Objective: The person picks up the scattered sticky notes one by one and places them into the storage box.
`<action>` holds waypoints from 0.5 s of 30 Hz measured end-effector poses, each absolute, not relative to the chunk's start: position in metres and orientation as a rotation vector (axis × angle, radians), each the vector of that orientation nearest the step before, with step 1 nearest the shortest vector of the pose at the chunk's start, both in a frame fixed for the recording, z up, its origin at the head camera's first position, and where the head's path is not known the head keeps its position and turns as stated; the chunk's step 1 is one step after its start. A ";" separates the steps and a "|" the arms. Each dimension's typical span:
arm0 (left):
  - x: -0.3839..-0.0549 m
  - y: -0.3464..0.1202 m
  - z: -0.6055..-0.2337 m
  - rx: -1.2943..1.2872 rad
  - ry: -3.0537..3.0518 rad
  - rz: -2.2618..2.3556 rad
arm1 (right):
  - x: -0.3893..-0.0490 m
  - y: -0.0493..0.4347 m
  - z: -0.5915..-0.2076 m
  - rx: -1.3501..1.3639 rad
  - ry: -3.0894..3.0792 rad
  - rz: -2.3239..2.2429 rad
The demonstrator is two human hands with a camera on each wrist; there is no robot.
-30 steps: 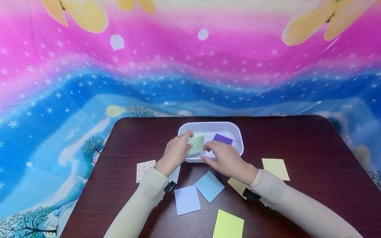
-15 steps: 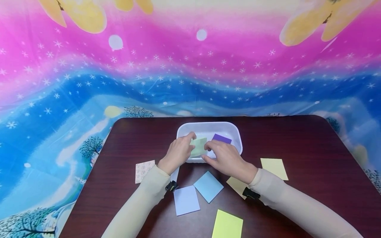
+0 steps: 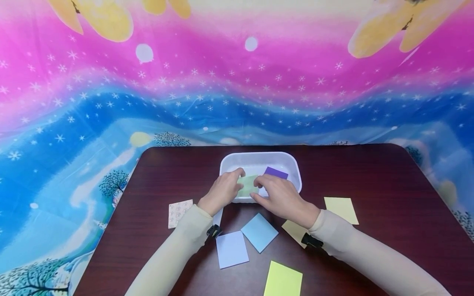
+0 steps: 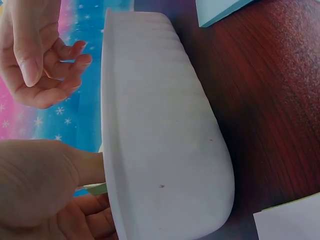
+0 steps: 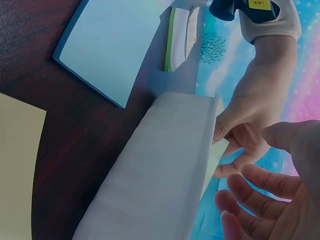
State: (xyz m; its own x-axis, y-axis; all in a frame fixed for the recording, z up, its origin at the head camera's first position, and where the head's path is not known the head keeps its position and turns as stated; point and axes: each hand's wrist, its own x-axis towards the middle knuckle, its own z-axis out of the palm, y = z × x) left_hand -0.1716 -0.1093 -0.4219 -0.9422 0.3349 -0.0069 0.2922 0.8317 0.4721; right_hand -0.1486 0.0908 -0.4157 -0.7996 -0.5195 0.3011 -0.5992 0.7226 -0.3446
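Observation:
My left hand (image 3: 221, 190) pinches a pale green sticky note pad (image 3: 248, 186) between thumb and fingers, low inside a white plastic tray (image 3: 298, 174). In the left wrist view the tray's wall (image 4: 160, 110) hides most of that pad. My right hand (image 3: 282, 199) hovers over the tray's front rim, to the right of the green pad. Its fingers are loosely bent with nothing between them, as the right wrist view shows. A purple sticky note pad (image 3: 276, 173) lies in the tray's right half.
In front of the tray lie a blue pad (image 3: 259, 232), a lavender pad (image 3: 232, 250) and a bright yellow one (image 3: 284, 279). A patterned pad (image 3: 179, 211) is at left, a light yellow pad (image 3: 341, 210) at right. My right wrist partly covers a tan pad (image 3: 294, 232).
My left hand has moved slightly right and toward me, lowering the green pad deeper into the tray. The right hand has stayed nearly still.

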 end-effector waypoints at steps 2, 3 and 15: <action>-0.172 -0.110 -0.423 0.500 2.918 0.725 | -0.149 0.091 -0.416 0.902 -2.743 0.641; -0.172 -0.110 -0.423 0.498 2.916 0.720 | -0.149 0.091 -0.416 0.903 -2.743 0.641; -0.175 -0.108 -0.424 0.437 2.926 0.623 | -0.149 0.089 -0.417 0.899 -2.737 0.643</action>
